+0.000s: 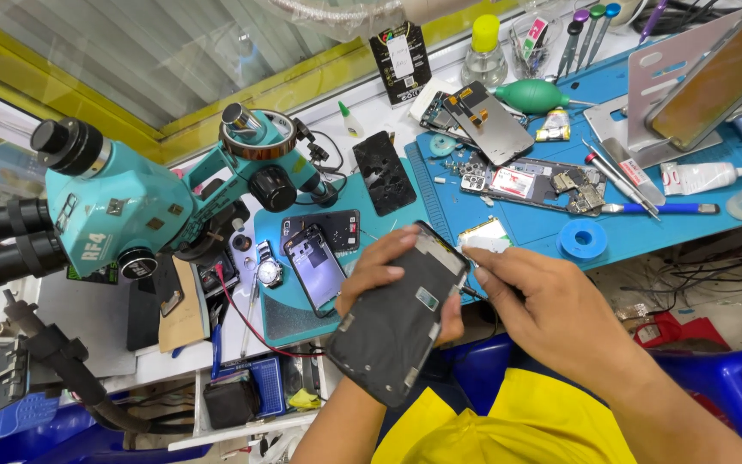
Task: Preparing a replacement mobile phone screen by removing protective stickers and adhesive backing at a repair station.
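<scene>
One head view. Left hand (380,271) clamps a flat black rectangular phone screen panel (401,322), long axis running from near-left to far-right. Right hand (551,314), fingers pinched together at the panel's far right corner, possibly on a thin tool. Beyond: blue rubber work mat (646,228), teal microscope (130,202), crowded bench.

Bare hands, yellow clothing
Left hand (380,266) and right hand (551,314) ungloved, forearms uncovered; bright yellow garment below them

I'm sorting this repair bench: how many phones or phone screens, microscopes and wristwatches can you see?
Phones or phone screens: 6, one held by the left hand, right hand touching its edge
Microscopes: 1
Wristwatches: 1
Total: 8
</scene>
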